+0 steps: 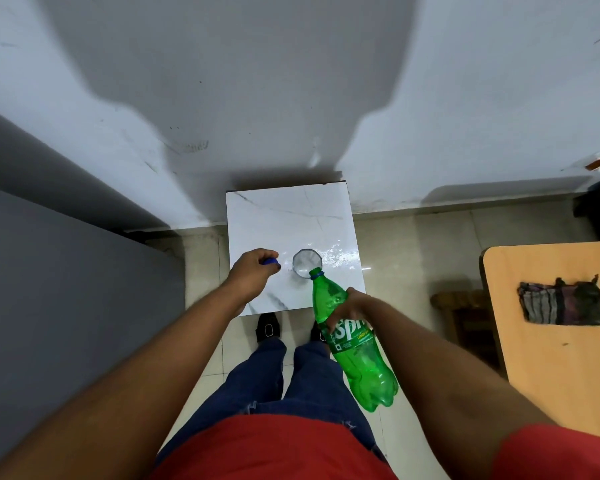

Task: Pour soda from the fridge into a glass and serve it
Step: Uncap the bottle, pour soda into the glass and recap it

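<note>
**Open bottle tipped at the rim of the glass**

The right hand is wrapped round the green soda bottle at its shoulder, just above the label, with the fingers curled over the front. The bottle is tilted neck-down and away from the person, its uncapped mouth at the near rim of the clear glass. Whether liquid is flowing cannot be told. The left hand pinches the blue cap in curled fingers, low over the left part of the small white marble-look table on which the glass stands.

The bottle looks large and only part full, so it is probably moderately heavy, with weight that shifts toward the neck as it tips. Its thin plastic wall will likely give under a hard squeeze, which could make the soda surge. If it came from the fridge it may be damp and slick. The grip near the shoulder gives good control of the mouth; a firm but not crushing hold seems right.

The glass is rigid, breakable and light while empty, so a knock from the bottle neck could slide or topple it on the glossy top. For serving, I would take it round the lower wall.
</note>
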